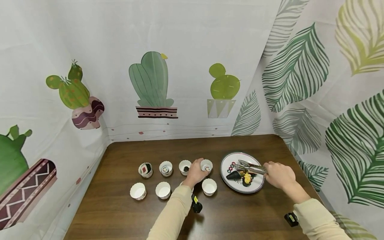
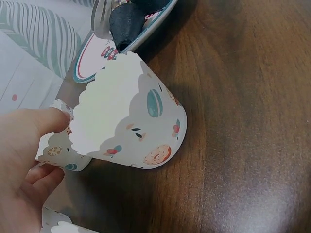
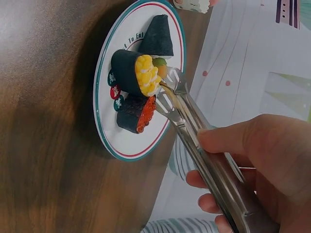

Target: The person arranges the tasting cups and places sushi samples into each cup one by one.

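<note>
1. Gripping parted silver metal tongs (image 3: 209,170) in right hand (image 1: 279,174), with fingers curled; pinching scalloped white paper cup (image 1: 206,163) in left hand (image 1: 196,173).
2. Pointing tongs leftward from right hand, the nearer, toward yellow-topped black-wrapped sushi (image 3: 132,74) on round white teal-rimmed plate (image 1: 240,157).
3. Clear in right wrist view, not in head view: red-topped black-wrapped roll (image 3: 134,114).

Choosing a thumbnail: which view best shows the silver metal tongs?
The right wrist view: the silver metal tongs appear largest and closest there, though the right hand covers part of them. The head view shows them small; the left wrist view catches only part of them, near its top edge.
</note>
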A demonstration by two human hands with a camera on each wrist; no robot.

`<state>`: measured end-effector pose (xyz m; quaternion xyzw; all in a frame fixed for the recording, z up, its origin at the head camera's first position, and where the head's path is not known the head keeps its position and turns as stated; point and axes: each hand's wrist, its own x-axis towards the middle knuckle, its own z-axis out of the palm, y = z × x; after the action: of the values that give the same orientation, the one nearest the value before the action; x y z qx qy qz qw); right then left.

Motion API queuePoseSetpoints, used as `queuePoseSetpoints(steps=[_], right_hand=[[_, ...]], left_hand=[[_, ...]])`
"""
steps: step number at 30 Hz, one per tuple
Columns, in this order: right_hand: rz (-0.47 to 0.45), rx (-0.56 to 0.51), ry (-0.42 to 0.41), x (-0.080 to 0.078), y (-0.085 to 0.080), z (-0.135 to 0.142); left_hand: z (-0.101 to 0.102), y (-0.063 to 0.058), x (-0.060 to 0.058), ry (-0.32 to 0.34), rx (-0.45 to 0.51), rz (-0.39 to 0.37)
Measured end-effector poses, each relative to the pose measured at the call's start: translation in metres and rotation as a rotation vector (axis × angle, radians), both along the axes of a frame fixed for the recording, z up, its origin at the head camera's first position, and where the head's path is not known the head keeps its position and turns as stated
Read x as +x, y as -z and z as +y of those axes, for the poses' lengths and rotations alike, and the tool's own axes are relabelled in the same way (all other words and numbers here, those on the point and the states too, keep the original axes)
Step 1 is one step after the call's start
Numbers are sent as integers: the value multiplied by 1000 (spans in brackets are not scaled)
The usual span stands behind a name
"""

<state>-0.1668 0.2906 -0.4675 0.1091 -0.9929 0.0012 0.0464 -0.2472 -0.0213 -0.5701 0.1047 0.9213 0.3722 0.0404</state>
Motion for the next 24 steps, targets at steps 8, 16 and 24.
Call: queuePoseSetpoints(steps=[8, 16, 24], right_hand=[[-15, 1, -2, 2, 2, -3], [-37, -2, 5, 4, 3, 0], [-33, -18, 7, 4, 4, 1]], left_hand=[[-4, -1, 1, -9, -33, -16], [-8, -11, 4, 16, -32, 7], [-17, -24, 8, 58, -21, 38]])
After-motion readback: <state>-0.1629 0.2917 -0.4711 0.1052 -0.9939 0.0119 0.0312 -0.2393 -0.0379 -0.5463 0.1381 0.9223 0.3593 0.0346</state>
